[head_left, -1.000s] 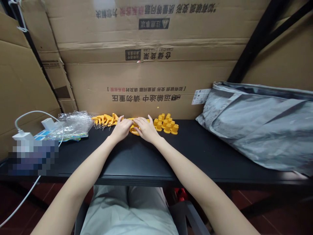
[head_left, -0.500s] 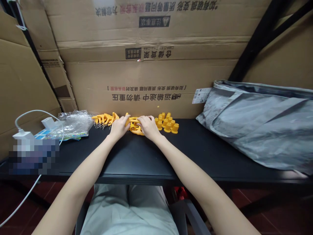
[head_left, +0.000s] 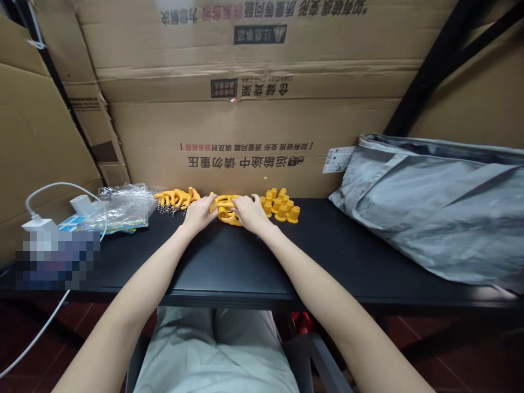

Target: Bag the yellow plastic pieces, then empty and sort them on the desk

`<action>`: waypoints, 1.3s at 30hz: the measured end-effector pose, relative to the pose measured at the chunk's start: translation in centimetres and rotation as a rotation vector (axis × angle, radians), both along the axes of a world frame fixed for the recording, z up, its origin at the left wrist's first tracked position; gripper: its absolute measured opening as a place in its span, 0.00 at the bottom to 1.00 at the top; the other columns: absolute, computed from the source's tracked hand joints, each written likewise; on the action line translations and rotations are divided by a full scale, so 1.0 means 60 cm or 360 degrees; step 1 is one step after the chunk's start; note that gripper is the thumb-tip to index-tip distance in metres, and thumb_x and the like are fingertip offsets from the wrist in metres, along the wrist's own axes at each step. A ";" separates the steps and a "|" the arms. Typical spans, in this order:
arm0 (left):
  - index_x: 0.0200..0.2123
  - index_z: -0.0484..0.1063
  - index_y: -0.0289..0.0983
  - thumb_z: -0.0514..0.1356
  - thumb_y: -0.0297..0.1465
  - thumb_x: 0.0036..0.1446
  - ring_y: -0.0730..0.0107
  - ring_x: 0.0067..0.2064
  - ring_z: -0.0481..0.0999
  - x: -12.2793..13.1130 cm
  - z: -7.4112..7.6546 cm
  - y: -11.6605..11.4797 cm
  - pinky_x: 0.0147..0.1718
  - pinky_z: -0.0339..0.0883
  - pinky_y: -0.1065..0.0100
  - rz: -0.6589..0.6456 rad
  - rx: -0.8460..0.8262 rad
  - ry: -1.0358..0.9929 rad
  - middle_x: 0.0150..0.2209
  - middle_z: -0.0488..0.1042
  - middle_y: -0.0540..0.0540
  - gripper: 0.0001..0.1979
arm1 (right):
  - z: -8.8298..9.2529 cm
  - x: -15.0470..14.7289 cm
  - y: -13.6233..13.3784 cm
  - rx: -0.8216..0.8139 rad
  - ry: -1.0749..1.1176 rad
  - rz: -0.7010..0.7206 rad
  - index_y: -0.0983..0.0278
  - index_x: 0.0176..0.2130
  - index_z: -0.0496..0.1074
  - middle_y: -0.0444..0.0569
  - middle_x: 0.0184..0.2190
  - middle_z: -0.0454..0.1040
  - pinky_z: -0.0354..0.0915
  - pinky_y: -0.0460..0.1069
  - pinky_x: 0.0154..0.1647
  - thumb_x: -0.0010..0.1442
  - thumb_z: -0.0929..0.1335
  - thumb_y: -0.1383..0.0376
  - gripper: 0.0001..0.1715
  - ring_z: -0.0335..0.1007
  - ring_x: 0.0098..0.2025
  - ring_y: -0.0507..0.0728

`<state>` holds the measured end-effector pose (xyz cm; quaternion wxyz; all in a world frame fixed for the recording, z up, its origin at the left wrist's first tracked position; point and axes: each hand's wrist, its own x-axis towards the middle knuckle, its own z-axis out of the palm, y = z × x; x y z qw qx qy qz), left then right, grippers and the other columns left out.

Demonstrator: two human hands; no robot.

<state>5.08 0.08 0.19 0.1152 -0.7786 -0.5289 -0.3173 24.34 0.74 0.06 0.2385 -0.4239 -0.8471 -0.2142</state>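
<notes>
Several yellow ring-like parts (head_left: 228, 217) lie between my hands on the black table (head_left: 229, 262). My left hand (head_left: 200, 212) is closed on a yellow piece at their left side. At their right side my right hand (head_left: 250, 213) has its fingers bent around a yellow part; the fingertips are partly hidden. Left of my left hand lies a row of yellow parts with small metal chains (head_left: 176, 198). Yellow flanged caps (head_left: 282, 208) stand in a group just right of my right hand.
Clear plastic bags (head_left: 126, 204) lie at the left, beside a white charger (head_left: 41, 229) with a cable. A large grey bag (head_left: 434, 213) rests on the right side. Cardboard (head_left: 245, 123) stands behind the table.
My right hand has shifted slightly right, with one finger now raised near the caps. My left hand is almost unmoved, and more of the ring-like parts shows.
</notes>
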 end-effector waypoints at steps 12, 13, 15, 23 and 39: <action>0.52 0.68 0.38 0.58 0.32 0.55 0.60 0.46 0.77 -0.001 0.007 -0.007 0.45 0.68 0.64 0.0058 -0.0106 -0.0009 0.45 0.77 0.43 0.20 | 0.001 0.004 0.001 -0.0179 0.0033 0.0036 0.68 0.49 0.66 0.59 0.48 0.73 0.53 0.56 0.49 0.65 0.59 0.66 0.15 0.65 0.48 0.63; 0.52 0.68 0.38 0.58 0.32 0.55 0.60 0.46 0.76 -0.002 0.007 -0.006 0.44 0.68 0.64 0.0060 -0.0112 -0.0018 0.45 0.77 0.43 0.20 | 0.000 0.004 0.002 -0.0171 0.0022 0.0026 0.68 0.48 0.66 0.59 0.47 0.73 0.52 0.57 0.49 0.65 0.59 0.67 0.14 0.65 0.48 0.63; 0.52 0.68 0.38 0.58 0.32 0.55 0.59 0.46 0.77 -0.002 0.006 -0.005 0.44 0.68 0.63 0.0079 -0.0124 -0.0047 0.46 0.77 0.43 0.19 | 0.002 0.006 0.004 -0.0122 0.0020 -0.0023 0.68 0.46 0.67 0.59 0.44 0.74 0.52 0.57 0.49 0.63 0.60 0.69 0.13 0.65 0.46 0.63; 0.50 0.70 0.40 0.55 0.36 0.58 0.55 0.41 0.77 -0.043 0.008 0.010 0.39 0.67 0.62 0.0438 -0.0257 -0.0229 0.37 0.78 0.42 0.17 | 0.031 0.073 0.020 -0.0167 0.0341 -0.0570 0.67 0.42 0.69 0.61 0.44 0.72 0.58 0.58 0.47 0.58 0.63 0.62 0.14 0.65 0.48 0.66; 0.51 0.72 0.43 0.52 0.36 0.60 0.55 0.46 0.75 -0.106 -0.020 0.042 0.44 0.67 0.59 0.0700 -0.0287 -0.0411 0.44 0.78 0.41 0.18 | 0.038 0.103 0.017 -0.0842 0.0327 -0.1158 0.69 0.48 0.72 0.65 0.46 0.74 0.65 0.56 0.46 0.57 0.65 0.67 0.19 0.71 0.50 0.66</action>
